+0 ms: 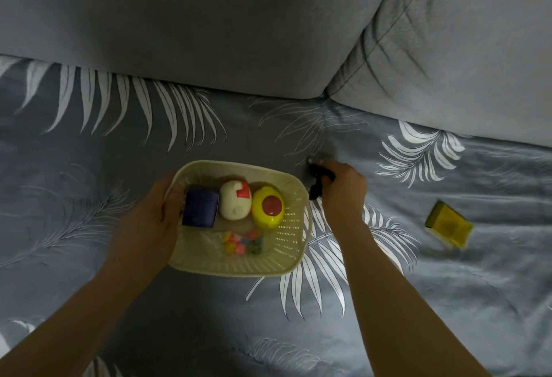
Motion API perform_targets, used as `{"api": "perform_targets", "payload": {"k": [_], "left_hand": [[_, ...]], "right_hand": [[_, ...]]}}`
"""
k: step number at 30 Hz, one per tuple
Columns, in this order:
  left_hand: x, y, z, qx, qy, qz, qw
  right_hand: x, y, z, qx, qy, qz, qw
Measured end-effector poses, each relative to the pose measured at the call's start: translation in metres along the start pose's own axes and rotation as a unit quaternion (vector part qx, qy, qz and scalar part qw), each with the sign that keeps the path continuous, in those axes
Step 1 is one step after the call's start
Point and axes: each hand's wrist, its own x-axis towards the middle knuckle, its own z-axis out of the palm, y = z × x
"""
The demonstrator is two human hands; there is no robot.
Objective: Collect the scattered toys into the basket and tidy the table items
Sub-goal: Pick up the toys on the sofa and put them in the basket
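Leaf-print sheet [448, 287] | left hand [149, 218] grips basket [239, 269] rim | right hand [343, 188] clutches dark toy [317, 178] (beside basket)

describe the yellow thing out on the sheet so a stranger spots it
Find the cream basket on the leaf-print sheet. Look right, past the right hand, to the yellow box lying alone. Unlike the round yellow toy, it is boxy and outside the basket.
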Motion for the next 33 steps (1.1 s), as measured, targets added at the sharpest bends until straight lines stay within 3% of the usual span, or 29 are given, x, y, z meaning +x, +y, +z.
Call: {"api": "perform_targets", "payload": {"k": [3, 6, 10, 14, 16, 18, 25, 28, 33], "left_hand": [[-0.004, 0.009, -0.004, 0.005, -0.014, 0.008, 1.0], [-0.01, 0.027, -0.011, 0.006, -0.025, 0.005, 1.0], [-0.03, 0.068, -0.025, -0.001, -0.034, 0.036, 0.999], [-0.061, 0.115, -0.04, 0.011, -0.034, 0.077, 0.996], [-0.084, 0.137, -0.05, 0.013, -0.038, 0.097, 0.994], [-0.104, 0.153, -0.054, 0.022, -0.038, 0.111, 0.993], [-0.186, 0.219, -0.058, -0.026, -0.016, 0.142, 0.989], [-0.217, 0.241, -0.056, -0.025, -0.009, 0.16, 0.987], [-0.265, 0.269, -0.051, -0.058, -0.065, 0.2, 0.976]], "right_hand": [[-0.025, -0.023, -0.043, 0.112, 0.095, -0.048, 0.988], [-0.077, -0.051, -0.092, 0.167, 0.154, -0.161, 0.96], [-0.139, -0.073, -0.116, 0.142, 0.063, -0.284, 0.946], [-0.167, -0.066, -0.134, 0.03, -0.081, -0.38, 0.921], [-0.178, -0.062, -0.159, 0.002, -0.153, -0.371, 0.916], [-0.188, -0.059, -0.182, 0.001, -0.153, -0.369, 0.917], [-0.232, -0.028, -0.298, 0.014, 0.134, -0.331, 0.934], [-0.255, -0.015, -0.338, 0.036, 0.156, -0.267, 0.95], [-0.302, 0.015, -0.388, 0.09, 0.186, -0.178, 0.962]]}}
